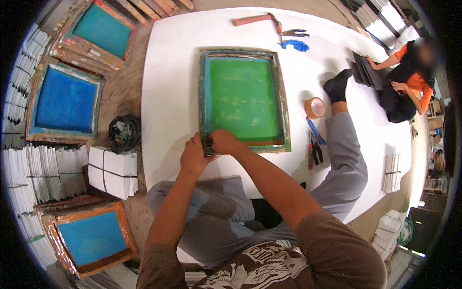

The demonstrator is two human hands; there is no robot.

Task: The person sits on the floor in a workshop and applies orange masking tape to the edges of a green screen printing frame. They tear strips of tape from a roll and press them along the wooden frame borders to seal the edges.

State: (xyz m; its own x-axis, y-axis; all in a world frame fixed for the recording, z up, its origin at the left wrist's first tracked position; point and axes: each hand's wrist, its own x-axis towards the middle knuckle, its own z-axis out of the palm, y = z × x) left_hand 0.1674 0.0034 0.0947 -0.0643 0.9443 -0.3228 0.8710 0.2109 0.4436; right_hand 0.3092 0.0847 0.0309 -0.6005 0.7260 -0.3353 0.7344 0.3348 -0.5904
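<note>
A wooden screen-printing frame (pixel 284 103) with green mesh (pixel 244 96) lies on the white sheet in front of me. My left hand (pixel 193 156) grips its near left corner from outside, fingers wrapped over the wood. Over the inner side of that same corner, my right hand (pixel 224 142) is closed with curled fingers. Whatever it pinches there, if anything, is hidden. To the frame's right lie a roll of brown tape (pixel 315 108), a blue-handled tool (pixel 315 130), dark-handled pliers (pixel 317 150) and a slim tool with a reddish handle (pixel 310 156).
Beyond the frame are a hammer (pixel 255 20), pliers (pixel 294 33) and a blue cloth (pixel 296 45). Blue and teal screens (pixel 65 101) and bundled paper stacks (pixel 113 171) line the left. A black bag (pixel 124 132) stands beside the sheet. Another person (pixel 409 82) sits at far right near a dark laptop (pixel 364 70).
</note>
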